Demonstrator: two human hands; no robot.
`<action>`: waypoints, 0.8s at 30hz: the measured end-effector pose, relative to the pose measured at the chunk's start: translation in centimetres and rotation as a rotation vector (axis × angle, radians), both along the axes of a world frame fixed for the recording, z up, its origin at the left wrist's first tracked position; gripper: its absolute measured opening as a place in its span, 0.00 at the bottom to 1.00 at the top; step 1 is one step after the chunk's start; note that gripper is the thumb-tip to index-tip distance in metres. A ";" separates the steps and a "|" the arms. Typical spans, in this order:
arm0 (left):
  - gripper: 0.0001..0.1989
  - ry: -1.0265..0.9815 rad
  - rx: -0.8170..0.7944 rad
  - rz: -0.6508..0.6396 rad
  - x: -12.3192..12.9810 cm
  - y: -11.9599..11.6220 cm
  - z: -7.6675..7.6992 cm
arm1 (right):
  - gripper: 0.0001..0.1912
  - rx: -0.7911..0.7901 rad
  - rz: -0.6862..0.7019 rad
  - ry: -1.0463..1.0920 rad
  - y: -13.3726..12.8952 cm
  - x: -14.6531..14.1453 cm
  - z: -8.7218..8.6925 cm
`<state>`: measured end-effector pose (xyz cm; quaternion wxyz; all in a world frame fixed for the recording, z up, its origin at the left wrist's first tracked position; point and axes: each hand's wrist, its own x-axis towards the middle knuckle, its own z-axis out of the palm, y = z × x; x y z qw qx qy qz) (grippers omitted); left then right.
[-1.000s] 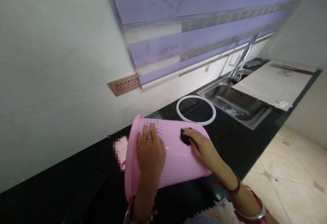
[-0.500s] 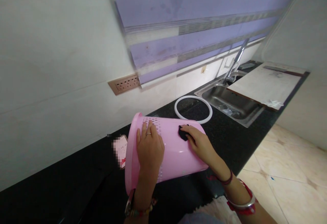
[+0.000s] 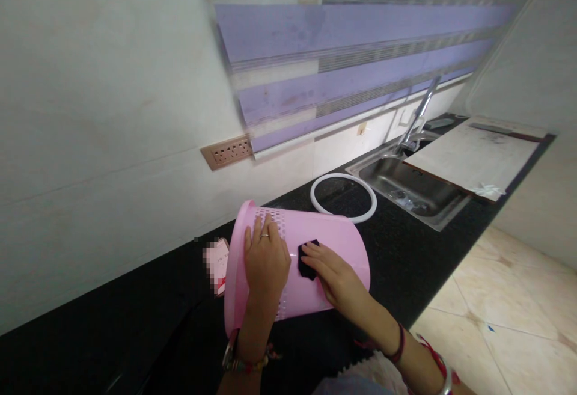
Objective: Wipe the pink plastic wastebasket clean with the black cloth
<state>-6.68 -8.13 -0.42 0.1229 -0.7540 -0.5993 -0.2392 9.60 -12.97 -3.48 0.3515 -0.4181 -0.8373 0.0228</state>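
A pink plastic waste bin (image 3: 331, 229) lies on its side on the black countertop, its rimmed mouth facing left and a band of small holes near the rim. On that band my left hand (image 3: 267, 263) rests with its fingers spread flat against the wall. My right hand (image 3: 340, 275) presses a small folded black cloth (image 3: 306, 266) to the smooth middle of the bin, its fingertips over the cloth. Behind the base of the bin lies a white ring (image 3: 374, 205), flat on the counter.
A phone (image 3: 220, 266), partly blurred out, lies left of the rim. To the right are a steel sink (image 3: 406, 193) with a faucet (image 3: 424, 106) and a pale board (image 3: 487, 154) partly over it. A socket panel (image 3: 228, 152) and a purple striped blind (image 3: 360, 28) are on the wall.
My right hand has slid the black cloth left and toward me along the bin. My left hand stays on the holed band. The view has shifted slightly.
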 end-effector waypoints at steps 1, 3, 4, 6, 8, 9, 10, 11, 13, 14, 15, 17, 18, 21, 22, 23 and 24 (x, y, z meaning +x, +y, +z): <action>0.21 0.001 -0.002 -0.001 0.0 0.0 0.0 | 0.23 0.015 -0.004 -0.013 -0.3 0.7 -0.2; 0.20 0.011 -0.006 0.000 0.1 0.0 0.1 | 0.24 0.022 -0.124 -0.020 -0.2 2.2 -0.6; 0.20 0.019 -0.007 0.001 0.1 0.0 0.1 | 0.23 0.005 -0.211 -0.014 0.2 2.9 -0.7; 0.19 0.035 -0.007 0.006 0.1 -0.1 0.1 | 0.22 -0.057 -0.282 -0.001 1.3 3.2 -0.4; 0.19 0.046 -0.008 0.012 0.0 -0.1 0.1 | 0.23 -0.071 -0.250 -0.007 2.3 2.3 0.0; 0.19 0.049 -0.009 0.015 0.0 -0.1 0.0 | 0.25 -0.065 -0.219 -0.017 2.6 1.6 0.3; 0.20 0.050 -0.010 0.017 -0.1 -0.1 0.0 | 0.25 -0.056 -0.185 -0.029 2.8 1.1 0.5; 0.20 0.050 -0.010 0.019 -0.2 -0.1 0.0 | 0.26 -0.043 -0.147 -0.038 2.7 0.8 0.6; 0.20 0.043 -0.007 0.012 -0.3 -0.1 -0.1 | 0.27 -0.031 -0.097 -0.047 2.4 0.9 0.6; 0.20 0.036 -0.003 0.007 -0.4 -0.1 -0.1 | 0.27 -0.035 -0.094 -0.047 2.3 1.2 0.6; 0.19 0.029 -0.001 0.002 -0.4 -0.2 -0.1 | 0.27 -0.046 -0.111 -0.042 2.2 1.5 0.5; 0.19 0.017 -0.001 -0.002 -0.4 -0.2 -0.1 | 0.26 -0.074 -0.159 -0.026 2.3 1.8 0.5; 0.19 0.014 -0.002 0.000 -0.4 -0.2 -0.2 | 0.25 -0.083 -0.167 -0.016 2.5 1.6 0.6; 0.19 0.006 -0.001 0.009 -0.4 -0.4 -0.4 | 0.26 -0.086 -0.042 0.002 2.9 0.5 1.0; 0.19 0.002 0.004 0.009 -0.5 -0.4 -0.4 | 0.26 -0.079 0.014 0.009 2.9 0.1 1.2; 0.19 -0.002 0.010 0.008 -0.5 -0.5 -0.5 | 0.25 -0.079 0.056 0.013 3.0 0.0 1.3; 0.19 -0.003 0.016 0.007 -0.5 -0.5 -0.5 | 0.24 -0.084 0.077 0.015 3.0 0.0 1.5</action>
